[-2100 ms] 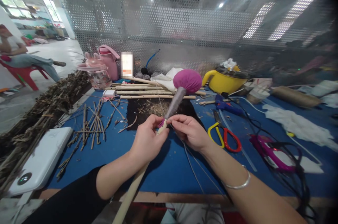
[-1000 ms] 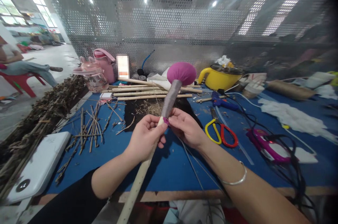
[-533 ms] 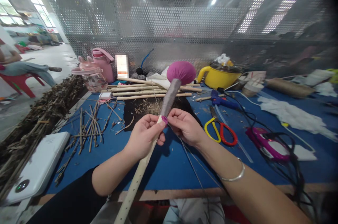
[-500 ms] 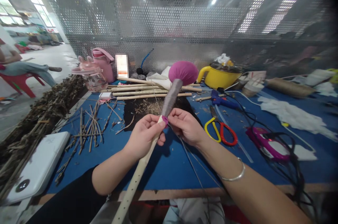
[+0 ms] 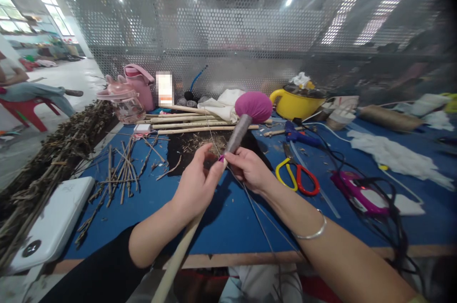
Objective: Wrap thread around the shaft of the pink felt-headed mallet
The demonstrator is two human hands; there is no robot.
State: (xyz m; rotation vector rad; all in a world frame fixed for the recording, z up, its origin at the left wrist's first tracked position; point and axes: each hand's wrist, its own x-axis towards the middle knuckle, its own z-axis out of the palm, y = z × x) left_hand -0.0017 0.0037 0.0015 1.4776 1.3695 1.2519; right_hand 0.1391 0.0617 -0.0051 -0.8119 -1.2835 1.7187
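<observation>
The left hand is curled around the pale wooden stick. Touching its fingertips, the right hand pinches the same stick at the lower end of the grey thread wrapping. Beyond both hands, the stick ends in a magenta padded head. Scissors lie just right of the right hand.

You have one pink-headed stick at 12 o'clock. Four bare sticks behind it, also 12. One pair of scissors at 2. One glue gun and one yellow pot at 1. Two pink containers at 11. One power bank at 8.
</observation>
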